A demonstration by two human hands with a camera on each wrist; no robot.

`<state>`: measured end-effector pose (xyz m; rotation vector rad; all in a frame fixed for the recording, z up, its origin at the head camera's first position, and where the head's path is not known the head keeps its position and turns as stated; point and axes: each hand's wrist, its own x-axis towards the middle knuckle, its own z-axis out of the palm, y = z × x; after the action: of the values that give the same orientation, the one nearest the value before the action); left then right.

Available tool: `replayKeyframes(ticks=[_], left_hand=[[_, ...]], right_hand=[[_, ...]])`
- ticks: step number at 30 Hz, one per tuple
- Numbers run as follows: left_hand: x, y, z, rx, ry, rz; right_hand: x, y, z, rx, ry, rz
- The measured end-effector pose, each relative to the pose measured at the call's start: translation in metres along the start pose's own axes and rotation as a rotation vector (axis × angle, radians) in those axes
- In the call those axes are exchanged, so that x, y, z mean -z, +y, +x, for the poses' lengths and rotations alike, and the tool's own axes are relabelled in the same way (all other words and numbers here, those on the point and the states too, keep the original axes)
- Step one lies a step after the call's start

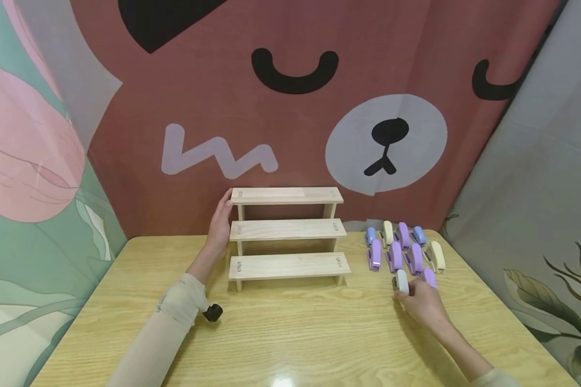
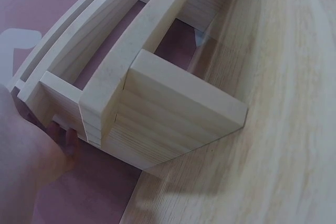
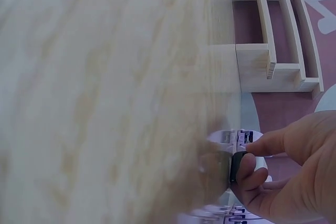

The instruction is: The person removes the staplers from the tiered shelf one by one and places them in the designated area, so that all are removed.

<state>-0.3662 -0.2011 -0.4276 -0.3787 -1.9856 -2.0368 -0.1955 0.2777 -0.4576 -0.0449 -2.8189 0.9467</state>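
A three-tier wooden shelf (image 1: 286, 230) stands on the table. My left hand (image 1: 220, 228) grips its upper left end, fingertips against the side panel in the left wrist view. To the right of the shelf, my right hand (image 1: 423, 306) pinches a small white stapler (image 1: 402, 281) between thumb and fingers. In the right wrist view the stapler's dark end (image 3: 237, 167) shows at the fingertips, close to the tabletop. A purple stapler (image 1: 429, 277) lies just behind that hand, partly hidden by it.
Beyond the right hand, several staplers stand in rows: purple ones (image 1: 394, 256), cream ones (image 1: 436, 256) and blue ones (image 1: 418, 235). The wooden table (image 1: 290, 333) meets a bear-print curtain (image 1: 290, 123) at the back. A black device (image 1: 213, 313) sits at the left wrist.
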Motion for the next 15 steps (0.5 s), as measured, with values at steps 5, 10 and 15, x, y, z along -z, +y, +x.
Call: replayKeyframes(ticks=[5, 10, 15], left_hand=[[0.001, -0.001, 0.001, 0.015, 0.009, 0.0], [0.002, 0.009, 0.005, 0.089, 0.004, -0.027], [0.01, 0.036, 0.004, 0.114, -0.024, 0.128]], right_hand=[[0.001, 0.0, 0.001, -0.009, -0.015, -0.011], [0.01, -0.007, -0.001, 0.053, 0.059, -0.078], [0.021, -0.033, 0.002, 0.204, 0.197, -0.089]])
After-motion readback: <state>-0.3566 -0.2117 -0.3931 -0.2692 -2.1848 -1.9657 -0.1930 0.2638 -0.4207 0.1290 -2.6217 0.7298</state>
